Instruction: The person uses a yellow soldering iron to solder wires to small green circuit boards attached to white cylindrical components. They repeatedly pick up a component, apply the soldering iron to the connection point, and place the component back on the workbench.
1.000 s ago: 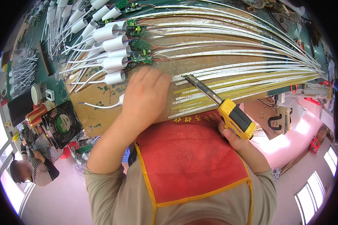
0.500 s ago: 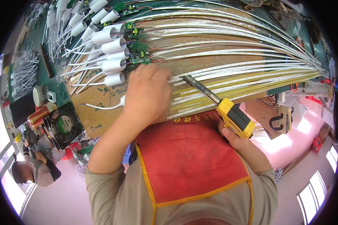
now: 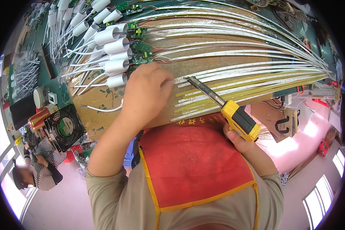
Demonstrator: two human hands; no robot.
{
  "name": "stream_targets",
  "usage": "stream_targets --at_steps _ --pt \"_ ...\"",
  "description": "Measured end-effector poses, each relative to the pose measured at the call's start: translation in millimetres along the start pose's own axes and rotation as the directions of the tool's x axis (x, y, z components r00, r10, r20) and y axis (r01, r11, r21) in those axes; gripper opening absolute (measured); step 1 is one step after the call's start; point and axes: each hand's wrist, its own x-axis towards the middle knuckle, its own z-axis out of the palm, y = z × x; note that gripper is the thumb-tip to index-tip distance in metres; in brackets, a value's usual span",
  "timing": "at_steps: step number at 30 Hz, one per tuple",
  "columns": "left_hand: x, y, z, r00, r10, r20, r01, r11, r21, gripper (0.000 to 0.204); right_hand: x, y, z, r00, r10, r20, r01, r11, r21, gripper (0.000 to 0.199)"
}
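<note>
My right hand is wrapped round the yellow and black handle of a soldering iron. Its dark tip rests at the left ends of the white LED strips. My left hand is closed in a pinch just left of those ends, and whatever its fingertips hold is hidden. Beside its knuckles lies a green circuit board with thin wires running to a strip. A white cable passes under my left wrist. White cylindrical housings with cables are stacked to the left of this hand.
A brown board covers the near worktop. A black fan stands at its left edge. More white housings fill the far left. Several strips fan together at the far right. Another person is at the lower left.
My left hand has shifted slightly, with its wrist turned a little and its fingers still pinched. The right hand and soldering iron stay almost where they were.
</note>
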Motion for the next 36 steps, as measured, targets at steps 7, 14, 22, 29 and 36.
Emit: stream_targets --at_steps 7,14,22,29,36 --pt "0.2 -1.3 0.3 0.999 0.032 -0.007 -0.032 0.999 0.014 0.005 0.6 -0.4 1.4 1.000 -0.018 -0.004 0.018 1.000 -0.016 0.029" --pt "-0.1 -0.2 1.5 0.995 0.101 -0.022 -0.099 0.993 0.064 0.004 1.7 1.5 -4.2 0.992 -0.088 0.090 0.101 0.983 -0.151 0.028" --pt "1.3 -2.1 1.8 0.992 0.121 -0.022 -0.120 0.991 0.054 0.005 10.9 2.3 4.8 0.983 -0.169 0.075 0.179 0.972 -0.152 0.021" --pt "-0.1 -1.7 2.9 0.992 0.120 -0.042 -0.117 0.992 0.056 0.005 10.7 -2.5 2.2 0.987 -0.118 0.109 0.137 0.973 -0.185 0.021" --pt "-0.1 -2.1 3.2 0.992 0.119 -0.042 -0.117 0.992 0.053 0.005 8.2 -1.0 1.0 0.989 -0.090 0.114 0.108 0.981 -0.158 0.023"
